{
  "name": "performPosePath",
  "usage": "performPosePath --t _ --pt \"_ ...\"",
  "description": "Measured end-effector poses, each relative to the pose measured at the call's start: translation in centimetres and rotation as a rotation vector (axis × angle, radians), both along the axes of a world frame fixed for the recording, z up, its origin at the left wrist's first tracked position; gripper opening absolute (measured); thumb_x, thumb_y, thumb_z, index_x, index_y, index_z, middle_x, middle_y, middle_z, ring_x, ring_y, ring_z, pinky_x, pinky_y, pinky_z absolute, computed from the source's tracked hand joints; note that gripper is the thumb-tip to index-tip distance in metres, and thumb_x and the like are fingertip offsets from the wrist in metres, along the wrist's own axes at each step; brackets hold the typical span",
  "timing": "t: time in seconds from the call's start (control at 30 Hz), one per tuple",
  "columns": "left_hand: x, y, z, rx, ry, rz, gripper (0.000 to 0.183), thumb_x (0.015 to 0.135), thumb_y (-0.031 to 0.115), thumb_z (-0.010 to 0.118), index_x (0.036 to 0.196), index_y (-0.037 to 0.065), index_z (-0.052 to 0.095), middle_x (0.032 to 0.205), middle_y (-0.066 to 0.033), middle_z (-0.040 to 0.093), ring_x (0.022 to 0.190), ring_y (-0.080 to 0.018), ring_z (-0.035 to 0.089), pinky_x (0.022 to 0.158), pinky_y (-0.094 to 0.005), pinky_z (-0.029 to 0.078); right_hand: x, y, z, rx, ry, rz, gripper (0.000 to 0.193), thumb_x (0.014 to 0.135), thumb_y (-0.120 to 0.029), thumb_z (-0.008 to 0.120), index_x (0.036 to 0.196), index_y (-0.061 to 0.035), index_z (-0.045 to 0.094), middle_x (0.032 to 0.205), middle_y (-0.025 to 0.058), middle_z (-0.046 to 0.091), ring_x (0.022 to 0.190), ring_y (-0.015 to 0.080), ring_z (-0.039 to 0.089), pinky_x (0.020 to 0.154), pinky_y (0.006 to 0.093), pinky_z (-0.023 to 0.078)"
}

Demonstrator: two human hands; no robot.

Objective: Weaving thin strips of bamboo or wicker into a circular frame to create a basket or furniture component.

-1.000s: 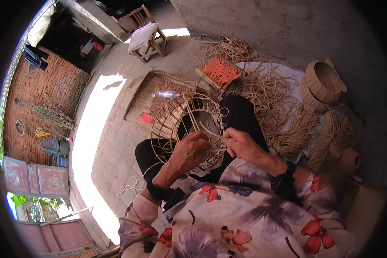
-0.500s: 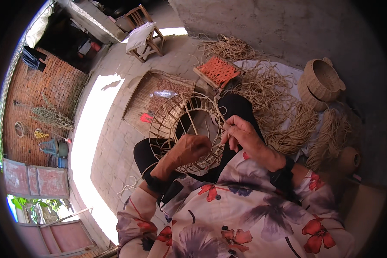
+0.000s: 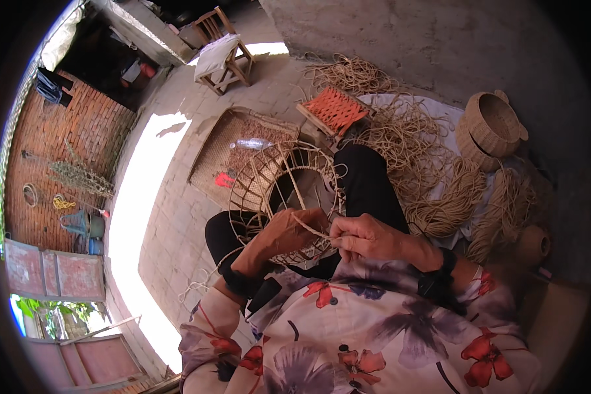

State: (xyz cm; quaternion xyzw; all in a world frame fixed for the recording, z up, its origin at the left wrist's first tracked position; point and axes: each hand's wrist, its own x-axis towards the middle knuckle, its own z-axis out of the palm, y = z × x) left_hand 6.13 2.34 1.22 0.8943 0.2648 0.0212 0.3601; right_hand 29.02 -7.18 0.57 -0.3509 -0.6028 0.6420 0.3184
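Observation:
A round basket frame [image 3: 276,177] of pale cane ribs rests on my lap, its open rim tilted away from me. My left hand [image 3: 284,231] grips the near rim of the frame, fingers curled over the ribs. My right hand [image 3: 364,238] pinches a thin tan fibre strand [image 3: 312,230] that runs across to the left hand. Both forearms come up from the lower edge in flowered sleeves. A dark band sits on the right wrist.
Loose bundles of tan fibre [image 3: 433,177] lie to my right, beside stacked woven baskets [image 3: 489,128]. An orange woven stool [image 3: 333,110] and a flat woven mat [image 3: 240,154] with a plastic bottle lie ahead. A wooden chair [image 3: 220,56] stands farther off.
The right hand has drawn the strand rightward and down, away from the frame. The left hand has stayed on the rim, and the frame has tipped slightly.

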Motion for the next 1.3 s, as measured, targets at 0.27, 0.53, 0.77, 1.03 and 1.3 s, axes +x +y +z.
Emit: performPosePath --t 0.27,0.53,0.77,1.03,1.3 --pt "-0.2 -0.2 1.0 -0.016 -0.166 0.066 0.025 0.082 0.001 0.064 0.105 0.008 0.060 0.085 -0.0094 0.066 0.079 -0.0326 0.067 0.070 -0.0410 0.052 -1.1 -2.3 -0.7 0.330 -0.258 0.031 0.011 0.094 -0.012 0.057 0.094 -0.0018 0.053 0.070 0.0215 0.063 0.069 0.0422 0.065 0.061 0.0462 0.049" --pt "-1.8 -5.4 0.2 0.448 -0.057 0.246 0.036 0.076 0.009 0.077 0.108 0.009 0.061 0.077 -0.0070 0.061 0.073 -0.0276 0.060 0.064 -0.0397 0.048 -1.1 -3.0 -1.0 0.360 -0.255 -0.058 0.013 0.093 -0.012 0.061 0.094 -0.0026 0.053 0.071 0.0198 0.064 0.069 0.0406 0.067 0.061 0.0471 0.050" --pt "-1.7 -5.1 -0.9 0.427 -0.061 0.141 0.036 0.077 0.013 0.076 0.110 0.012 0.063 0.075 -0.0063 0.058 0.079 -0.0273 0.059 0.070 -0.0399 0.046 -2.6 -2.5 -2.0 0.428 -0.404 0.193 0.014 0.095 -0.016 0.056 0.094 -0.0026 0.055 0.071 0.0206 0.063 0.069 0.0412 0.064 0.062 0.0484 0.049" --pt "0.1 -4.1 0.6 0.394 -0.111 0.175 0.030 0.075 0.013 0.076 0.102 0.010 0.065 0.088 -0.0078 0.058 0.083 -0.0298 0.059 0.075 -0.0412 0.047 -3.6 -1.1 -2.5 0.448 -0.636 0.374 0.019 0.081 -0.012 0.058 0.089 0.0038 0.065 0.082 0.0254 0.068 0.081 0.0445 0.068 0.070 0.0508 0.054" --pt "1.2 -2.5 0.3 0.360 0.062 0.070 0.040 0.072 0.014 0.073 0.111 0.014 0.061 0.088 -0.0087 0.066 0.086 -0.0319 0.065 0.072 -0.0450 0.049 -4.5 -0.5 -2.8 0.488 -0.694 0.465 0.019 0.088 -0.016 0.058 0.097 0.0001 0.061 0.085 0.0214 0.068 0.082 0.0417 0.068 0.070 0.0502 0.053"
